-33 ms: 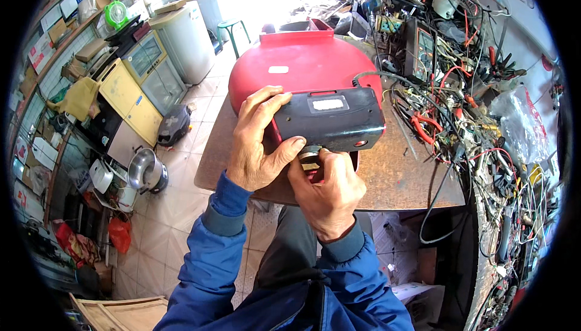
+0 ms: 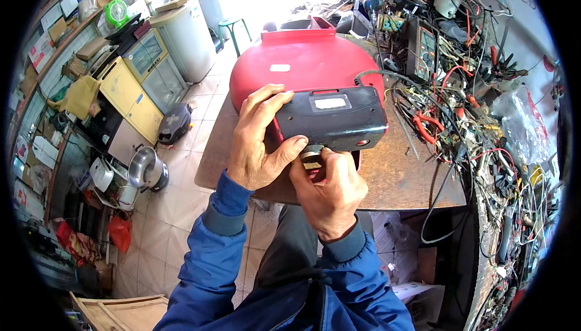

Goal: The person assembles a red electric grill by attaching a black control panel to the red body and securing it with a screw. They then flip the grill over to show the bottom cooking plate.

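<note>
Along the right side of the room I see a heap of cables and tools (image 2: 445, 58), wires looping every way. Beside it stands a brown wooden bench (image 2: 417, 182), and on it sits a big rounded red housing (image 2: 315, 61) with a pale label on top. At the housing's near side, facing the person, is a black panel (image 2: 357, 116), a dark cable rising from its far right corner.

The left hand (image 2: 251, 149) lies over the panel's left end, its grip spread wide and holding on: fingers toward the far edge, thumb along the near one. The right hand (image 2: 331, 198) comes up from below, its grip nearly closed, thumb and forefinger at a round metallic part (image 2: 313, 149) under the panel's near edge; the fingers hide some of it. Red-handled pliers (image 2: 426, 126) lie among the wires to the right. Smallest of all, a red spot (image 2: 362, 142) shows near the panel's right end.
</note>
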`<action>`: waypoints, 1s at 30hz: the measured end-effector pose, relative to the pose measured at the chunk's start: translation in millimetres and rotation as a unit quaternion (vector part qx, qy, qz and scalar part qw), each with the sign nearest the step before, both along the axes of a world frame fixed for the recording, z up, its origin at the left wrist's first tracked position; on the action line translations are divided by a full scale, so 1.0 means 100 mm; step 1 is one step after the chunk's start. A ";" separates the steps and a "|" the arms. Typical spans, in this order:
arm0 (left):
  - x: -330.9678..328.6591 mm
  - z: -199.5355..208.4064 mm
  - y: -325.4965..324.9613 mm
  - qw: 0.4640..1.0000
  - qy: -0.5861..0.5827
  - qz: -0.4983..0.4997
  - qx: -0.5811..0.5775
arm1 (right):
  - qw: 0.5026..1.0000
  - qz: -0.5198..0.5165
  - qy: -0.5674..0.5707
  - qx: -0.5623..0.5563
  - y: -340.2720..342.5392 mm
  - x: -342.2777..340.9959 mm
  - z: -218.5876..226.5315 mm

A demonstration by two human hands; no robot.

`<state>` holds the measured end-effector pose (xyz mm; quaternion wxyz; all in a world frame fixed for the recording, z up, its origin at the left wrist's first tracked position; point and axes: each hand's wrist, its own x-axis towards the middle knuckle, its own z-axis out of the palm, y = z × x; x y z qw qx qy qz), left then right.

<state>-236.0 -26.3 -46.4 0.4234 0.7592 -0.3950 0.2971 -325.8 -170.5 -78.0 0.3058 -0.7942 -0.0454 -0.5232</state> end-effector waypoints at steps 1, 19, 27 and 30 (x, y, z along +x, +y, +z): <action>0.00 0.01 0.00 1.000 -0.001 0.002 0.004 | 1.000 -0.001 0.004 0.002 0.00 -0.01 -0.01; 0.06 -0.03 0.01 1.000 -0.001 -0.016 -0.026 | 0.998 -0.018 0.029 -0.058 -0.03 -0.04 0.00; 0.06 -0.05 -0.01 0.999 -0.013 -0.008 -0.045 | 0.992 0.025 0.078 0.092 -0.61 -0.47 -0.01; 0.06 -0.09 -0.06 0.998 -0.006 -0.019 -0.056 | 0.954 0.141 0.139 0.225 -0.41 -0.61 -0.19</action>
